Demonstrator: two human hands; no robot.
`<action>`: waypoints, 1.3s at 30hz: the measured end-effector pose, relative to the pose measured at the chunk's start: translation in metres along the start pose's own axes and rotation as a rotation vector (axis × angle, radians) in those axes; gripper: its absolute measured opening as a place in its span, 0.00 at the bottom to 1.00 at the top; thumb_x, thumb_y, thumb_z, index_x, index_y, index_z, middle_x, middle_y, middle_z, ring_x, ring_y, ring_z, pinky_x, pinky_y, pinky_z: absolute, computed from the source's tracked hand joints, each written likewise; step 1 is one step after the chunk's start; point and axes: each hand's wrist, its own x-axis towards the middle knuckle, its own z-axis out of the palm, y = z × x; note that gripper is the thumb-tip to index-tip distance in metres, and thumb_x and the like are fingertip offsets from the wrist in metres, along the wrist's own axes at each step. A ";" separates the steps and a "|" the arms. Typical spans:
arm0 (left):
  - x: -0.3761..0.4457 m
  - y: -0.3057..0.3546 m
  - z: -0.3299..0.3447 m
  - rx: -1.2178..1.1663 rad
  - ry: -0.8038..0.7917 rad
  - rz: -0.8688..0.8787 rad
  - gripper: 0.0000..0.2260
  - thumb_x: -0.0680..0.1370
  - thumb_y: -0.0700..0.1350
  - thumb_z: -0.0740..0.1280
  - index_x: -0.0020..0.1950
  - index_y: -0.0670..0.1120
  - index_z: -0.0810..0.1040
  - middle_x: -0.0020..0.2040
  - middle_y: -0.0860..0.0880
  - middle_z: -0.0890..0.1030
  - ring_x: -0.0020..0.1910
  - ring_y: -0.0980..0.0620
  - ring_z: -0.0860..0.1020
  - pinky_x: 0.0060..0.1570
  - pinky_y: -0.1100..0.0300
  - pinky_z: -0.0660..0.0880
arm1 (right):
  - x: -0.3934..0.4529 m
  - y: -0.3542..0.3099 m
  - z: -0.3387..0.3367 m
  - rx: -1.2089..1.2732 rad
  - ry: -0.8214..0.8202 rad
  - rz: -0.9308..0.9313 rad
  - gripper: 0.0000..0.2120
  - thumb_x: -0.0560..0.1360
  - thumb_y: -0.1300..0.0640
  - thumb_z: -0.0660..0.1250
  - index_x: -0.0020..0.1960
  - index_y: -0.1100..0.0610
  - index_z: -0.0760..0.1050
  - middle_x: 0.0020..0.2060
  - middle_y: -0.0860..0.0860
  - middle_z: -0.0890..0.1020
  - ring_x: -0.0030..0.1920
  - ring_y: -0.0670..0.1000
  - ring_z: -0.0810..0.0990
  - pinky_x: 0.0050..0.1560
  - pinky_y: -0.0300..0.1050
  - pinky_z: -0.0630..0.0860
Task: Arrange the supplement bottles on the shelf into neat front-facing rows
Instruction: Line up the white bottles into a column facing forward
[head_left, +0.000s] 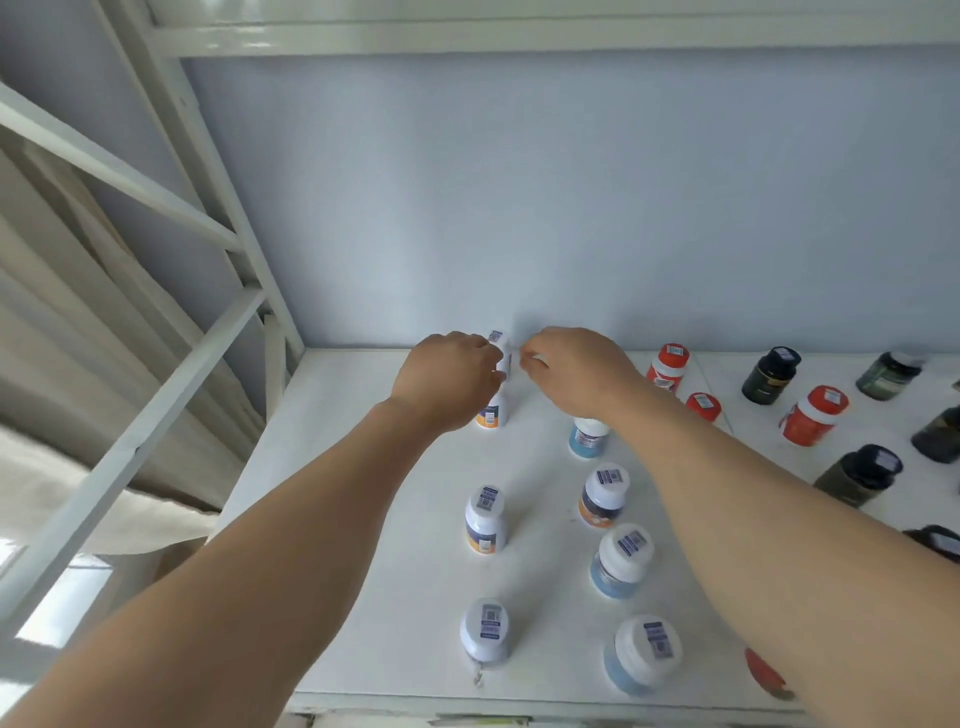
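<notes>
On the white shelf (358, 483) white-capped supplement bottles stand in two loose columns. The left column holds two white bottles with orange labels (485, 519) (484, 631). The right column has blue bottles (587, 439) (621, 564) (644, 654) and one navy-and-orange bottle (602, 496). At the back, my left hand (447, 384) grips a white bottle with an orange base (492, 415); a barcoded cap (497, 338) shows just above my fingers. My right hand (571, 371) is close beside it, fingers curled over a small white cap (538, 358) whose body is hidden.
Red bottles (667, 366) (704, 408) (813, 415) and several dark bottles (771, 374) (860, 473) are scattered on the right. The white frame upright (228, 218) bounds the shelf's left side, the upper shelf (519, 36) runs overhead, and the blue wall (571, 208) closes the back.
</notes>
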 end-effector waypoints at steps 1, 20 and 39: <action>-0.008 0.007 -0.006 -0.005 0.009 0.004 0.13 0.80 0.52 0.57 0.54 0.48 0.79 0.48 0.50 0.80 0.46 0.47 0.77 0.39 0.58 0.64 | -0.013 -0.002 -0.004 -0.001 0.011 0.005 0.14 0.80 0.51 0.54 0.48 0.53 0.78 0.47 0.51 0.79 0.47 0.57 0.77 0.42 0.46 0.69; -0.189 0.161 -0.048 -0.163 0.055 0.005 0.14 0.78 0.53 0.60 0.51 0.46 0.81 0.48 0.50 0.82 0.47 0.44 0.79 0.43 0.54 0.74 | -0.274 -0.018 -0.045 0.204 0.062 0.225 0.13 0.81 0.50 0.56 0.54 0.53 0.78 0.51 0.50 0.81 0.50 0.54 0.79 0.50 0.51 0.77; -0.260 0.226 0.067 -0.277 -0.111 -0.216 0.26 0.75 0.55 0.68 0.68 0.41 0.72 0.67 0.46 0.73 0.67 0.45 0.68 0.64 0.52 0.67 | -0.350 0.030 0.133 0.075 0.104 0.224 0.27 0.69 0.40 0.73 0.60 0.56 0.76 0.62 0.52 0.76 0.62 0.56 0.73 0.61 0.50 0.67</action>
